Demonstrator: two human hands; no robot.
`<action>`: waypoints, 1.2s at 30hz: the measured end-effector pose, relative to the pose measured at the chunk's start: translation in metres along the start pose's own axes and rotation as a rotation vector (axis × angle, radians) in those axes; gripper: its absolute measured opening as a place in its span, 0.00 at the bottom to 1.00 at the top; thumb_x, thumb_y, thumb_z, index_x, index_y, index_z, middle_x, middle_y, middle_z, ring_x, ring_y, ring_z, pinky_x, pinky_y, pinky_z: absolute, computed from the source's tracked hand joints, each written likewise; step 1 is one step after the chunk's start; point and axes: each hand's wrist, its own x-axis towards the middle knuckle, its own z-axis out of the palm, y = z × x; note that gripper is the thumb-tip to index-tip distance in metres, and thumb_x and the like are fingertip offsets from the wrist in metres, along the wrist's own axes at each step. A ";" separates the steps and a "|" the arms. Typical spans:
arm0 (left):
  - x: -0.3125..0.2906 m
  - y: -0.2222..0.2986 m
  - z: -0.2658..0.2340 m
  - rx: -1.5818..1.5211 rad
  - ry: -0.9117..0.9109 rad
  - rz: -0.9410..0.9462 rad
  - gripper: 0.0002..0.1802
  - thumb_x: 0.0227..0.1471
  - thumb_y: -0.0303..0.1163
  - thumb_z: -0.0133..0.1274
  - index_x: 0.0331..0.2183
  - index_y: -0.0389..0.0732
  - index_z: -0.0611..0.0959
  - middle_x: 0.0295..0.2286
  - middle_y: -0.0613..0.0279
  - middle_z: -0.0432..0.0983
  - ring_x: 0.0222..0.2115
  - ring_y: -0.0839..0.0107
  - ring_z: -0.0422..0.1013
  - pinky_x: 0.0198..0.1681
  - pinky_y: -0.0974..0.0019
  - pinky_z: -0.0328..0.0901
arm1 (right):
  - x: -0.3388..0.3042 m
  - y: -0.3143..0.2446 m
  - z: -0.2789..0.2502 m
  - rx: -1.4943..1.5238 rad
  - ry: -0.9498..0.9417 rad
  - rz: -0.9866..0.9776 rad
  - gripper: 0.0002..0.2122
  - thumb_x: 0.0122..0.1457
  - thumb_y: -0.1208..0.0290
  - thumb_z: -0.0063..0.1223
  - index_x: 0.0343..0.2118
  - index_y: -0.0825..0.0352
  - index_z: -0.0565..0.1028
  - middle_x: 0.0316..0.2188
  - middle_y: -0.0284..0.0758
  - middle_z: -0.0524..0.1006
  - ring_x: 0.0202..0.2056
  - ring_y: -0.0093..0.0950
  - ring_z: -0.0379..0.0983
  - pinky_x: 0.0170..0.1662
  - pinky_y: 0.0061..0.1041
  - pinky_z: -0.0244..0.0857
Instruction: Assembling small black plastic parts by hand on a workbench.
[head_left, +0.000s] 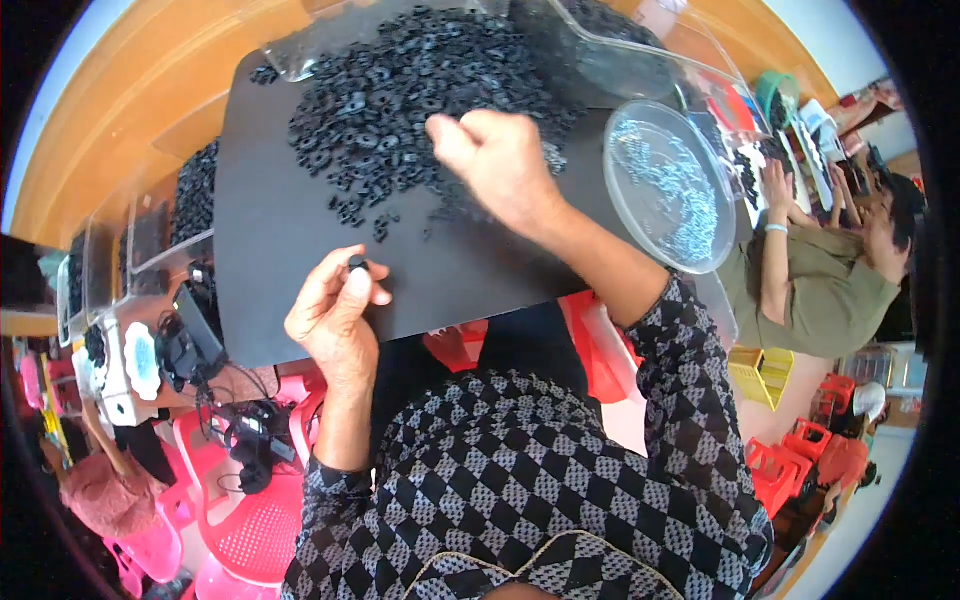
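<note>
A small black part (358,262) sits in the left hand (335,312), just off the near-left side of the heap of black parts (390,100). The thumb and bent fingers pinch it with hardly a gap and cover much of it, so its full shape is hard to make out. The right hand (500,170) is over the near-right part of the heap, its fingers curled in — its back hides their tips, and I cannot tell whether they hold or touch anything. It also hides the parts beneath it.

Under the heap spreads a dark board (265,230). To the right of the heap, a clear round dish (637,215) holds many small bluish pieces, too fine to tell singly. Beyond the heap on its far right, a clear tub (690,62) is cut off by the upper edge; what lies inside looks dark but is indistinct. Left of the heap, past the board, a clear bin (150,265) stands by more black parts (197,190). Well to the right of the heap is a person in an olive top (825,295) — partly lost toward the dark rim
</note>
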 end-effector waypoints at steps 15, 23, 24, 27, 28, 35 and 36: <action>-0.001 -0.005 -0.006 0.055 -0.015 0.018 0.15 0.46 0.24 0.57 0.38 0.29 0.77 0.25 0.50 0.76 0.19 0.73 0.68 0.25 0.74 0.64 | 0.013 0.043 -0.175 0.794 0.335 0.827 0.15 0.48 0.62 0.59 0.20 0.62 0.63 0.10 0.24 0.55 0.11 0.15 0.47 0.14 0.16 0.39; 0.000 -0.003 -0.005 0.088 -0.018 0.025 0.15 0.47 0.24 0.56 0.38 0.28 0.77 0.25 0.51 0.76 0.19 0.73 0.68 0.26 0.75 0.64 | -0.020 0.115 -0.300 0.774 0.639 0.798 0.16 0.47 0.63 0.59 0.21 0.60 0.61 0.09 0.27 0.58 0.08 0.17 0.49 0.11 0.18 0.41; -0.001 -0.002 -0.005 0.102 -0.013 0.028 0.15 0.47 0.24 0.56 0.38 0.28 0.77 0.25 0.51 0.76 0.19 0.73 0.68 0.26 0.75 0.64 | -0.025 0.130 -0.316 0.786 0.651 0.813 0.16 0.47 0.63 0.60 0.21 0.60 0.61 0.10 0.27 0.59 0.08 0.18 0.50 0.11 0.18 0.41; 0.000 -0.002 -0.007 0.110 -0.028 0.031 0.14 0.47 0.23 0.56 0.38 0.28 0.77 0.25 0.50 0.76 0.19 0.72 0.68 0.26 0.75 0.64 | -0.045 0.181 -0.382 0.678 0.804 1.000 0.11 0.53 0.63 0.54 0.22 0.58 0.64 0.13 0.29 0.63 0.12 0.23 0.58 0.13 0.23 0.48; 0.001 -0.004 -0.007 0.115 -0.026 0.031 0.14 0.47 0.23 0.56 0.38 0.28 0.77 0.25 0.50 0.76 0.19 0.72 0.68 0.26 0.75 0.64 | -0.061 0.205 -0.417 0.518 0.654 0.887 0.18 0.50 0.61 0.52 0.10 0.56 0.57 0.10 0.28 0.58 0.12 0.23 0.52 0.15 0.24 0.43; 0.001 -0.005 -0.007 0.031 -0.035 -0.009 0.13 0.47 0.20 0.54 0.38 0.29 0.78 0.26 0.49 0.76 0.19 0.71 0.69 0.26 0.73 0.66 | -0.118 0.233 -0.488 -1.146 0.517 0.306 0.21 0.54 0.52 0.47 0.19 0.69 0.76 0.23 0.44 0.77 0.25 0.35 0.72 0.29 0.35 0.63; 0.001 -0.004 -0.007 0.044 -0.042 -0.003 0.13 0.47 0.20 0.54 0.38 0.29 0.78 0.26 0.50 0.76 0.20 0.71 0.70 0.26 0.73 0.66 | -0.117 0.244 -0.474 -0.823 0.510 0.309 0.15 0.57 0.58 0.46 0.29 0.67 0.75 0.26 0.40 0.76 0.26 0.32 0.72 0.32 0.31 0.65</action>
